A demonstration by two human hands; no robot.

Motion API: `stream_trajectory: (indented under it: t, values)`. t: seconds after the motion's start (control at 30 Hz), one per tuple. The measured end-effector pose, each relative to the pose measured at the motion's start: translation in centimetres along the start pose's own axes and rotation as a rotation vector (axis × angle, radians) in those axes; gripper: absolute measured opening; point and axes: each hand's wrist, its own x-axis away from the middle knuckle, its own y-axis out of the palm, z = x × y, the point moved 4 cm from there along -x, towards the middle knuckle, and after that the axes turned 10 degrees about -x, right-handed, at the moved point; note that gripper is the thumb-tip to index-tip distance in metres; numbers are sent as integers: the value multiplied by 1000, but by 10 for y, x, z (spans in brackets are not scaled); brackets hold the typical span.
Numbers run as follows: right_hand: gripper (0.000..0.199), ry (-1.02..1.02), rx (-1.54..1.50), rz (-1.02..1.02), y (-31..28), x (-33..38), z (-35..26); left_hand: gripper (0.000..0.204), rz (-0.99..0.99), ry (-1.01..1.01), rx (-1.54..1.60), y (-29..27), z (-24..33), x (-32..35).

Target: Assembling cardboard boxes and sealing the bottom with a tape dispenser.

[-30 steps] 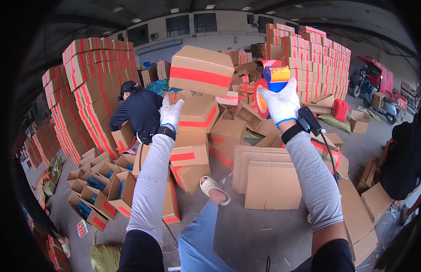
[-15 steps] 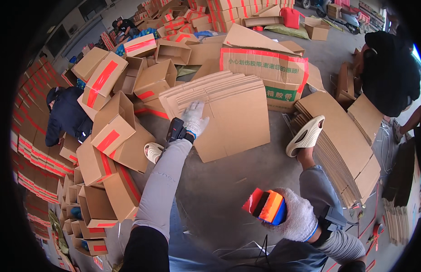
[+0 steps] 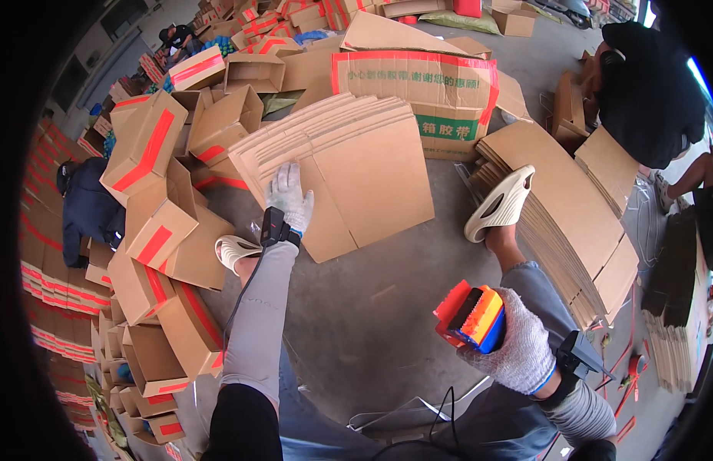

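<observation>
My left hand (image 3: 289,198), in a pale knit glove, lies flat with fingers stretched on the left part of a fanned stack of flattened cardboard boxes (image 3: 364,180). The stack leans at a slant against a large printed carton (image 3: 448,88) with red tape along its edges. In a similar glove, my right hand (image 3: 519,349) is wrapped round a tape dispenser (image 3: 488,311) with orange, black and blue parts. Red tape (image 3: 451,307) shows at the dispenser's left end. It is held above the floor near my right knee, apart from the cardboard.
Folded and taped cartons (image 3: 160,230) are heaped on the left. Another stack of flat cardboard (image 3: 556,207) lies at right, beside my sandalled foot (image 3: 501,203). Co-workers bend over boxes at left (image 3: 91,211) and right (image 3: 648,92). Loose straps (image 3: 629,384) lie on the floor.
Everything in the scene has shifted up and left in the picture. My right hand has moved slightly right and up with the tape dispenser, turning it. My left hand remains on the cardboard.
</observation>
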Motion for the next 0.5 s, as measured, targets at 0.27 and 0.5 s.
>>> stream_trajectory:
  t: [0.27,0.5]
  values:
    - [69,9,40,20,26,19,-1,84,-448,2,-87,-63,30,-14]
    - [78,-331,-30,375,1,4,3,38,-223,463,302,-113,15,82]
